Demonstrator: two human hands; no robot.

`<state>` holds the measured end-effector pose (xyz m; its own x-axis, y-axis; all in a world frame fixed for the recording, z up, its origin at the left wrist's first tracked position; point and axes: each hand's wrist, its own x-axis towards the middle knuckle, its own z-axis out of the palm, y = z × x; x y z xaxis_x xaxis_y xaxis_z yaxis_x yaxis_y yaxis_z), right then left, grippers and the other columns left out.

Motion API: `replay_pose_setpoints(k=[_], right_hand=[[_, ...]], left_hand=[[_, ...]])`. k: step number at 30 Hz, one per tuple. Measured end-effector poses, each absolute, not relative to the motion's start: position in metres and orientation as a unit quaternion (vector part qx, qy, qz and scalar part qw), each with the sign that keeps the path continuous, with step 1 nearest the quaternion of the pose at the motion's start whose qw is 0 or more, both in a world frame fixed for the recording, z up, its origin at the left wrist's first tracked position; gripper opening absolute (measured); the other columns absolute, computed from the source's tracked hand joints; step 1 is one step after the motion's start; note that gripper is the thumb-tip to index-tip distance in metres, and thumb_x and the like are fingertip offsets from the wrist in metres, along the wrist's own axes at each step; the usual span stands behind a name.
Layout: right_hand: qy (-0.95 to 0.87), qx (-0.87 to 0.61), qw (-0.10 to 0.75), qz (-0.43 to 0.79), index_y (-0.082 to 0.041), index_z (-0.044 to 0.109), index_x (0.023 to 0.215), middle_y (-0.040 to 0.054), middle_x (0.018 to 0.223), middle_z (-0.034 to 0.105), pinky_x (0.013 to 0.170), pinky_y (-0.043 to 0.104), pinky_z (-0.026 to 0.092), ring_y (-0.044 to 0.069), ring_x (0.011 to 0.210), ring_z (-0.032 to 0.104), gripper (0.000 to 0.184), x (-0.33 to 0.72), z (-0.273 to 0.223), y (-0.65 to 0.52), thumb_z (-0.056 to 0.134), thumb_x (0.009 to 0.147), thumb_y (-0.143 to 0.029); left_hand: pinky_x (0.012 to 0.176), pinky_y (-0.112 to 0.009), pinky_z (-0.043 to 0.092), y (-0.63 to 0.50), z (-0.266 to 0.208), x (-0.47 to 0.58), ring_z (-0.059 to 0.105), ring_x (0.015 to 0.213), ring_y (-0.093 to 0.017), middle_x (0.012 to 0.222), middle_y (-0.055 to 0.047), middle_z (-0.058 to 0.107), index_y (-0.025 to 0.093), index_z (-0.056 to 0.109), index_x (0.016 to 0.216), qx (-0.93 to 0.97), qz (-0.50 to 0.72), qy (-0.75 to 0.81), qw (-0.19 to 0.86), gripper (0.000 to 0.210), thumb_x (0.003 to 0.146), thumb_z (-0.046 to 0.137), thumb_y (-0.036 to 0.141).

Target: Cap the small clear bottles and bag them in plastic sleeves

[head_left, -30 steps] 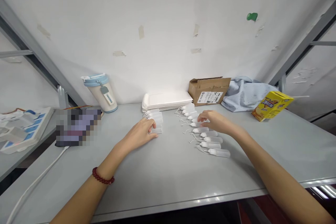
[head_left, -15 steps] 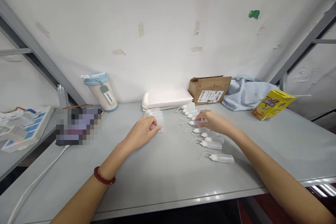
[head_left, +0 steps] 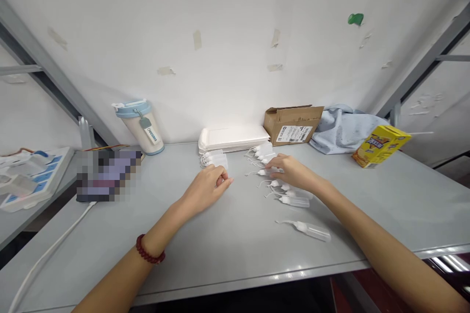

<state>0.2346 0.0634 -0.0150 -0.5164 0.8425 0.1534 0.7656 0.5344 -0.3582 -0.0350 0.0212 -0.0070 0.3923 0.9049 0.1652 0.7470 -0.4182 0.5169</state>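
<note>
My right hand (head_left: 293, 172) has its thumb and fingers around a small clear needle-tip bottle (head_left: 263, 172), whose white tip points left. Other bottles like it lie in a column on the table; below the hand is one bottle (head_left: 294, 201), and nearer the front edge a single bottle (head_left: 315, 231) lies at a slant. My left hand (head_left: 205, 190) is over the table with its fingers loosely curled and its thumb stretched toward the right; nothing shows in it. Just beyond its knuckles lies a small row of the same bottles (head_left: 216, 159), partly covered by the hand.
Against the wall stand a stack of white flat boxes (head_left: 235, 138), a cardboard box (head_left: 293, 124), a grey-blue cloth (head_left: 338, 129) and a yellow drink carton (head_left: 381, 146). To the left are a tumbler (head_left: 142, 129), a blurred phone (head_left: 110, 176) with its cable, and a power strip (head_left: 42, 181).
My left hand has drawn slightly toward me and right, away from the left row. The bottle in my right hand has shifted a little left. The front bottle has turned to a slant.
</note>
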Motion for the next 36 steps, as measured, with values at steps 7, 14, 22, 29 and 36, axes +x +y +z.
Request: replay_pose_setpoints(k=[7, 14, 22, 29, 36], right_hand=[[-0.885, -0.404, 0.215, 0.087, -0.018, 0.062, 0.098, 0.0075, 0.090, 0.064, 0.075, 0.037, 0.047, 0.024, 0.092, 0.053, 0.019, 0.228, -0.018, 0.061, 0.053, 0.082, -0.022], [-0.890, -0.321, 0.323, 0.011, -0.021, 0.058, 0.103, 0.0098, 0.096, 0.060, 0.077, 0.041, 0.048, 0.023, 0.091, 0.053, 0.019, 0.212, -0.010, 0.046, 0.049, 0.086, -0.022], [-0.860, -0.352, 0.370, 0.020, -0.020, 0.055, 0.103, 0.0095, 0.097, 0.057, 0.076, 0.037, 0.049, 0.021, 0.089, 0.056, 0.017, 0.217, -0.007, 0.049, 0.049, 0.087, -0.022], [-0.862, -0.346, 0.370, 0.002, -0.020, 0.054, 0.104, 0.0090, 0.096, 0.057, 0.074, 0.037, 0.049, 0.021, 0.087, 0.057, 0.018, 0.218, -0.005, 0.047, 0.048, 0.087, -0.019], [-0.858, -0.351, 0.374, -0.019, -0.020, 0.054, 0.105, 0.0100, 0.097, 0.056, 0.073, 0.037, 0.049, 0.022, 0.087, 0.056, 0.020, 0.222, -0.001, 0.048, 0.046, 0.087, -0.019]], left_hand=[[0.064, -0.030, 0.040, 0.018, -0.005, -0.028, 0.052, 0.073, -0.018, 0.071, -0.001, 0.057, 0.019, 0.057, 0.083, 0.804, 0.225, 0.512, 0.200, 0.022, 0.085, 0.040, 0.034], [0.071, -0.032, 0.042, 0.005, -0.010, -0.015, 0.053, 0.078, -0.019, 0.075, -0.003, 0.060, 0.018, 0.059, 0.092, 0.824, 0.263, 0.465, 0.187, 0.023, 0.088, 0.041, 0.030], [0.081, -0.034, 0.044, -0.043, -0.018, 0.043, 0.047, 0.096, -0.024, 0.107, -0.010, 0.054, 0.016, 0.052, 0.111, 0.945, 0.172, 0.230, 0.157, 0.045, 0.081, 0.053, 0.048], [0.076, -0.035, 0.044, -0.036, -0.031, 0.085, 0.048, 0.087, -0.023, 0.088, -0.010, 0.057, 0.014, 0.057, 0.089, 0.963, 0.150, 0.202, 0.094, 0.023, 0.085, 0.048, 0.035], [0.081, -0.039, 0.042, -0.019, -0.034, 0.071, 0.048, 0.094, -0.025, 0.095, -0.010, 0.058, 0.016, 0.057, 0.099, 0.912, 0.218, 0.322, 0.131, 0.026, 0.083, 0.051, 0.036]])
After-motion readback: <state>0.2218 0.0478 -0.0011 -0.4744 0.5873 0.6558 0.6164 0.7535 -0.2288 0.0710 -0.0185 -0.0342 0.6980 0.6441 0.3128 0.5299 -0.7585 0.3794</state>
